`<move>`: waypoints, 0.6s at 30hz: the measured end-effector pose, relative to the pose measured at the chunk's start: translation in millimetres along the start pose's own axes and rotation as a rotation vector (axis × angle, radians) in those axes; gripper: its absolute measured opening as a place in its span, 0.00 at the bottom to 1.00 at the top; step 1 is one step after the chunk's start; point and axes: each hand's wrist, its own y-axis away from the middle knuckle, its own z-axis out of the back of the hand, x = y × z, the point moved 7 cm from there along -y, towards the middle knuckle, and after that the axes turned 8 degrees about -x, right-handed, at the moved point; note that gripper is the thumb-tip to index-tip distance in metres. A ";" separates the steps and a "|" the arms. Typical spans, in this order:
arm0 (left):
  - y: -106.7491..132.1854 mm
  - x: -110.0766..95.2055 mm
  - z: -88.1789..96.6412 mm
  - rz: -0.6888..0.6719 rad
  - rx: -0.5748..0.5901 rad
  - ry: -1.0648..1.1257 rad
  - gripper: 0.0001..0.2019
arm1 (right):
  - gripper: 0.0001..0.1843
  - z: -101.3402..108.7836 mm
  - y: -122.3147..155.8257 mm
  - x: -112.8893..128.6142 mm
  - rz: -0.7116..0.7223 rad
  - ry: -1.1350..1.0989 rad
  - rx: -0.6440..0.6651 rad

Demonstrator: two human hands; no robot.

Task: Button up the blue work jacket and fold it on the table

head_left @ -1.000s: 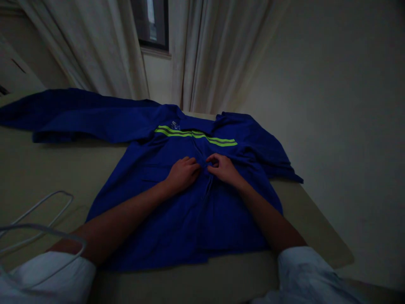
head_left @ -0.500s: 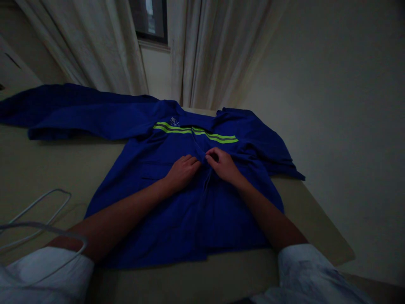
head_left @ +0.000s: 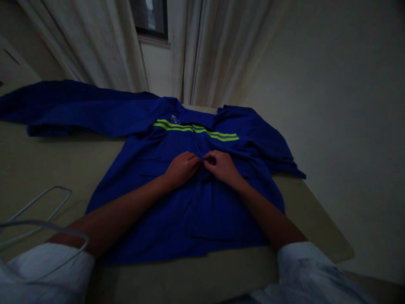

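Observation:
A blue work jacket (head_left: 177, 211) with two yellow-green stripes (head_left: 196, 130) across the chest lies spread on a beige table (head_left: 41, 169). One sleeve stretches far to the left; the other is bunched at the right edge. My left hand (head_left: 182, 167) and my right hand (head_left: 221, 166) meet at the jacket's front opening, just below the stripes. Both have fingers curled and pinch the cloth at the placket. What sits between the fingertips is too small to make out.
White wire hangers (head_left: 38, 219) lie at the table's near left. Pale curtains (head_left: 209, 50) and a dark window (head_left: 150, 17) stand behind the table. A bare wall (head_left: 348, 105) is to the right, and the table's right edge is close to the jacket.
My hands have closed together slightly at the placket and edged a little to the left. The jacket's front lies flatter below them.

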 end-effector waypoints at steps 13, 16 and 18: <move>-0.9 14.5 2.7 0.158 -0.070 0.155 0.08 | 0.12 -21.2 1.8 -30.7 -0.294 -0.574 0.077; -2.2 17.4 2.2 0.205 -0.054 0.175 0.08 | 0.15 -25.3 3.2 -34.9 -0.376 -0.620 0.088; -2.6 18.9 1.9 0.232 -0.044 0.184 0.06 | 0.16 -25.8 3.1 -35.5 -0.380 -0.617 0.065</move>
